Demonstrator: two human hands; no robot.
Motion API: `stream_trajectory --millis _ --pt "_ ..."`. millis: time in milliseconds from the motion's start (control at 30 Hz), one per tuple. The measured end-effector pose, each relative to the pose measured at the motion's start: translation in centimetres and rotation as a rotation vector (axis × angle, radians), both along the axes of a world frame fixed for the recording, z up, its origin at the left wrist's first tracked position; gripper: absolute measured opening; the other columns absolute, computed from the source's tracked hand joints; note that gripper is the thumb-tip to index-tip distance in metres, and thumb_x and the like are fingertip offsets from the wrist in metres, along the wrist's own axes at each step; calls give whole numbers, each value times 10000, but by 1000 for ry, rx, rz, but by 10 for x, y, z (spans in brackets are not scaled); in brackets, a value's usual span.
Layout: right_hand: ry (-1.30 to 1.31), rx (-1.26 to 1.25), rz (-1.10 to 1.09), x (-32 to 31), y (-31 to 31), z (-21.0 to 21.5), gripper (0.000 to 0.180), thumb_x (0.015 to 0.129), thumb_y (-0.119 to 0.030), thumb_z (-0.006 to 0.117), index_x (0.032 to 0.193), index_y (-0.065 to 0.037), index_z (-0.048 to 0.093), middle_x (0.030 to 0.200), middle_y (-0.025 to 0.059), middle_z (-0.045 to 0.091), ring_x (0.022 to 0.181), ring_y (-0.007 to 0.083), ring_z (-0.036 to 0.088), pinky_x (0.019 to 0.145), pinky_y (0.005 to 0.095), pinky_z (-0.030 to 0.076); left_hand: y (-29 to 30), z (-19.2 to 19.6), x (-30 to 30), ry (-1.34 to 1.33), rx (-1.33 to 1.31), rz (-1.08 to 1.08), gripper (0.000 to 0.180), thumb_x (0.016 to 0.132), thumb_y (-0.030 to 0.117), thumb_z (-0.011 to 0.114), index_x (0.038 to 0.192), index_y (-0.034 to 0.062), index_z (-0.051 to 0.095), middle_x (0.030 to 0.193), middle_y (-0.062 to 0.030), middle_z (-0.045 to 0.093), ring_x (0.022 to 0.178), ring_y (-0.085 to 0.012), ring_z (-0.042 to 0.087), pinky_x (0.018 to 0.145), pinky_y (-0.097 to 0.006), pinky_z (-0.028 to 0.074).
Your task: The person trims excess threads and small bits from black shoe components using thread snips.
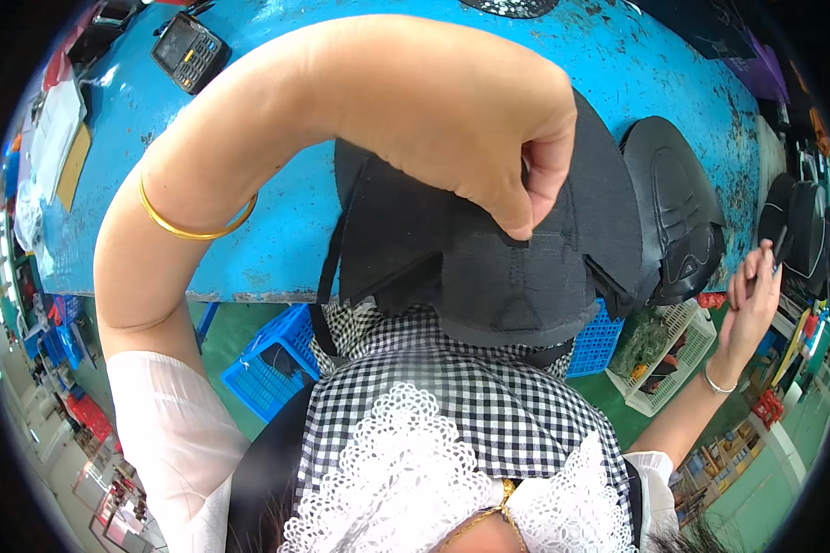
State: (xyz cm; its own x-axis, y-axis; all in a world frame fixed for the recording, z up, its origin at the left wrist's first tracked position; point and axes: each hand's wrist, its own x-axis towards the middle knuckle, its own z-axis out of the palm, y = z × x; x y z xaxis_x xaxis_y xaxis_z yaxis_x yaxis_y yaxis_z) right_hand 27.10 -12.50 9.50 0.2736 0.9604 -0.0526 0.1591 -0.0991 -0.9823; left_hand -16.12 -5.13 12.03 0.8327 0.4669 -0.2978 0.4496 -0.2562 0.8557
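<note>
Nearest, the black fabric panel drapes off the near table edge onto the person's lap. The left hand arches over it, thumb and forefinger pinched shut on a spot near its centre seam. The step looks like positioning; next calls for steady tension. At right, the right hand grips a thin dark tool. Beyond lies the scuffed blue table with 1 calculator; blue crates stand below.

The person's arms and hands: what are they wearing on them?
Both hands are bare, no gloves. The left hand has a thin gold bangle on its wrist; the right hand has a slim silvery bracelet. Short white sleeves cover the upper arms, leaving the forearms uncovered.
</note>
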Motion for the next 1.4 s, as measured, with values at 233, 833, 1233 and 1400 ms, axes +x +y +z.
stream_trajectory --millis 233,833,1233,1400 --pt "-356 115 502 -125 -5 7 211 979 -68 561 1185 -27 539 859 16 572 653 77 506 595 219 418 -14 -14 5 -62 506 -1 195 759 188 772 833 18 711 750 -107 697 718 -283 668 684 -360 531" --pt "-919 421 1018 -200 23 17 185 786 -82 721 867 -97 556 753 39 618 636 264 624 527 361 460 1 -5 -5 153 413 11 158 845 132 661 764 10 601 599 -113 510 555 -246 504 554 -368 396" --pt "-863 210 938 -209 33 17 196 897 -196 695 945 -31 601 778 113 656 679 274 653 602 345 475 -1 -4 -12 43 352 21 128 863 124 646 835 8 600 668 -116 550 619 -219 548 587 -340 429" --pt "-702 108 937 -205 35 29 176 892 -118 674 994 3 598 856 131 670 700 256 650 646 316 481 0 -9 -21 42 325 172 143 873 133 672 862 -1 621 678 -75 573 651 -143 560 613 -314 438"
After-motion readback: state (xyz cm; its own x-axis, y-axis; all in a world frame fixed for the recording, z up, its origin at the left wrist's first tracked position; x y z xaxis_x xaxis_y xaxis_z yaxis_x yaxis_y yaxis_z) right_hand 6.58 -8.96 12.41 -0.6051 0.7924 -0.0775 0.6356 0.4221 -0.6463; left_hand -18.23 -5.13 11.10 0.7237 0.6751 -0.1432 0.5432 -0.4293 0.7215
